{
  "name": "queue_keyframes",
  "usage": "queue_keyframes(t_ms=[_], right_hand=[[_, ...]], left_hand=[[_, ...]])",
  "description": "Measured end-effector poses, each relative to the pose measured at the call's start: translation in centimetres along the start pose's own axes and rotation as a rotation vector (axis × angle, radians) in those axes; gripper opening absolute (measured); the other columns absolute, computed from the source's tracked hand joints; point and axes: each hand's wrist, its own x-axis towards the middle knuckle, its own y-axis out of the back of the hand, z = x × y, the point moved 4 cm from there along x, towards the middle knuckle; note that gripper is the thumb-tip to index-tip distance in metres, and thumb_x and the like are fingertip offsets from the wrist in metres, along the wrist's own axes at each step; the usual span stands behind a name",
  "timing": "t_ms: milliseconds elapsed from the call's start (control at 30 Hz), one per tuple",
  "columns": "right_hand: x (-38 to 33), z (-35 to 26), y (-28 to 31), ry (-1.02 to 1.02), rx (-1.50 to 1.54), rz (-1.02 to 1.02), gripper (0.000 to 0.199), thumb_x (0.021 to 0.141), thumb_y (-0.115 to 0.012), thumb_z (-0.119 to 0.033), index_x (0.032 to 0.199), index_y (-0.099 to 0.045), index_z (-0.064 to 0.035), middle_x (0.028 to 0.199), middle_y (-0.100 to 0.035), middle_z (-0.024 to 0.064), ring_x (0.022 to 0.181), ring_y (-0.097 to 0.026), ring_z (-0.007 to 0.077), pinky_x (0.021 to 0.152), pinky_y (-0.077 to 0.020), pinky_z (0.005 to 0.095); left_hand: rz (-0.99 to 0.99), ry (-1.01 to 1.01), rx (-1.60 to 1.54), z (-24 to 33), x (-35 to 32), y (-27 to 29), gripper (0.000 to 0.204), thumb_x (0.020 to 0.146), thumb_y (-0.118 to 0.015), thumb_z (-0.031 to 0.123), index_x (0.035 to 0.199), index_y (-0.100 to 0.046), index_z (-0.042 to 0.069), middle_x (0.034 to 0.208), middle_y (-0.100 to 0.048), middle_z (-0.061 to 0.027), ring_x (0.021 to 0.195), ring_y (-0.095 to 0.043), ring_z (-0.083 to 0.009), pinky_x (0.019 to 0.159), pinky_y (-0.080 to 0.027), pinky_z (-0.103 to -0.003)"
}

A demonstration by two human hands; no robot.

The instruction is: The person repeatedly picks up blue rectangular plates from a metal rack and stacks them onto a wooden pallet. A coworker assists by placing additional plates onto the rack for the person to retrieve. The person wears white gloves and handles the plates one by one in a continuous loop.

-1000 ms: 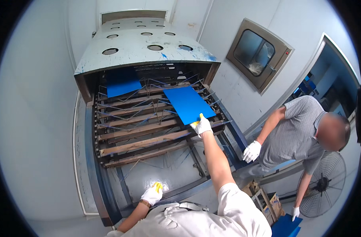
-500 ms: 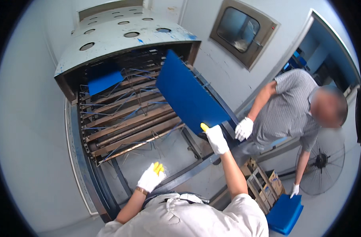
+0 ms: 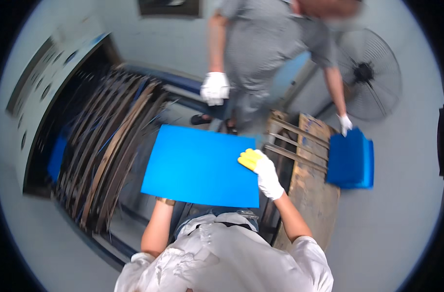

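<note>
I have the blue sheet (image 3: 202,165) broadside in my feed, just in front of the wearer's waist, between the rack (image 3: 110,141) on the left and the worn wooden board (image 3: 315,194) on the right. The right hand (image 3: 261,168), in a white glove with yellow fingertips, is at the sheet's right edge. I see its fingers side by side on the upper face; the thumb is out of my sight, so I cannot tell whether the hand is clamped on the sheet or only resting there. The left forearm (image 3: 156,228), with a band (image 3: 166,200) at the wrist, runs up under the sheet's near edge, and the sheet hides the left hand, so I cannot tell how its fingers stand. Off to the left I make out the rack's long brown bars, leading to the dark mouth of a pale machine (image 3: 49,92), with another blue piece (image 3: 58,155) inside, near the rack's end. Across from the wearer stands a co-worker in a grey shirt (image 3: 268,44), a little blurred to me. One of that person's gloved hands (image 3: 215,88) hangs beyond the sheet, apart from it; the other glove (image 3: 345,125) touches the far edge of a stack of blue sheets (image 3: 346,160) beside the board. Behind that arm I see a round fan (image 3: 363,73) near the wall.
</note>
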Motion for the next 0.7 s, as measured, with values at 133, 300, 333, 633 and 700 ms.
queue_keyframes(t_ms=[133, 300, 333, 633, 700], right_hand=[[-6.2, 4.8, 4.1, -0.411, 0.26, 0.041, 0.025, 0.078, -0.047, -0.013, 0.099, -0.057, -0.0032, 0.098, -0.058, 0.0119, 0.091, -0.055, 0.0263, 0.08, -0.0416, 0.031], [-16.6, 13.6, 6.6, -0.78, 0.441, 0.231, 0.024, 0.077, -0.056, -0.021, 0.078, -0.054, 0.0022, 0.066, -0.056, 0.0099, 0.061, -0.052, 0.0177, 0.057, -0.0407, 0.0299], [-18.5, 14.3, 7.4, -0.95, 0.536, 0.357, 0.025, 0.077, -0.056, -0.023, 0.078, -0.055, 0.0021, 0.063, -0.054, 0.0067, 0.056, -0.048, 0.0137, 0.053, -0.0395, 0.0289], [-28.6, 25.3, 19.4, -1.232, 0.465, 1.149, 0.019, 0.079, -0.053, -0.009, 0.088, -0.046, 0.0069, 0.077, -0.055, 0.0141, 0.058, -0.057, 0.0192, 0.043, -0.0509, 0.0308], [-29.8, 28.0, 21.6, -1.309, 0.275, 1.084, 0.016, 0.079, -0.051, -0.009, 0.081, -0.044, 0.0055, 0.07, -0.052, 0.0137, 0.054, -0.055, 0.0194, 0.042, -0.0506, 0.0325]], left_hand=[[-0.23, 0.605, -1.684, 8.7, 2.4, -6.7, 0.048, 0.081, -0.047, 0.037, 0.117, -0.04, 0.007, 0.122, -0.039, -0.0134, 0.11, -0.038, -0.0249, 0.091, -0.034, -0.038], [-0.36, 0.948, -2.044, 10.8, 0.1, -15.0, 0.049, 0.083, -0.043, 0.038, 0.121, -0.036, 0.007, 0.126, -0.034, -0.0117, 0.115, -0.033, -0.0251, 0.095, -0.028, -0.04], [-0.379, 1.034, -2.058, 11.2, -0.6, -15.5, 0.042, 0.085, -0.043, 0.031, 0.119, -0.038, 0.006, 0.125, -0.036, -0.0116, 0.113, -0.035, -0.0238, 0.095, -0.029, -0.038], [-0.24, 1.18, -1.847, 6.7, -6.5, -19.7, 0.037, 0.082, -0.049, 0.033, 0.106, -0.046, 0.004, 0.104, -0.051, -0.0083, 0.095, -0.049, -0.0219, 0.079, -0.043, -0.035], [-0.22, 1.184, -1.83, 6.3, -6.7, -20.2, 0.036, 0.082, -0.049, 0.032, 0.105, -0.047, 0.005, 0.103, -0.052, -0.0082, 0.095, -0.049, -0.0218, 0.079, -0.044, -0.035]])
